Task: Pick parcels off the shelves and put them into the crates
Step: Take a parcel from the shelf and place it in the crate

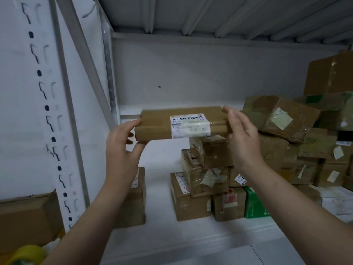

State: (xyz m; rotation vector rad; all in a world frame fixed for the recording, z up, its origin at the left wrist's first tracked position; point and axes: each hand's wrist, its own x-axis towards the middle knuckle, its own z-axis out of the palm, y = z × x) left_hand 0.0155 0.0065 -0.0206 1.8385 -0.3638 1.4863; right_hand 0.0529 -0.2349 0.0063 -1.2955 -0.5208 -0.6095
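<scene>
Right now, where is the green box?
Head view, low right: the green box sits on the shelf, just right of the red-labelled brown box.

Bare left hand (122, 150), bare right hand (243, 137), bare forearms (91, 217).

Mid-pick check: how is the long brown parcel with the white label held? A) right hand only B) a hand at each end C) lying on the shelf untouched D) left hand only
B: the left hand grips the left end of the long parcel and the right hand holds its right end.
</scene>
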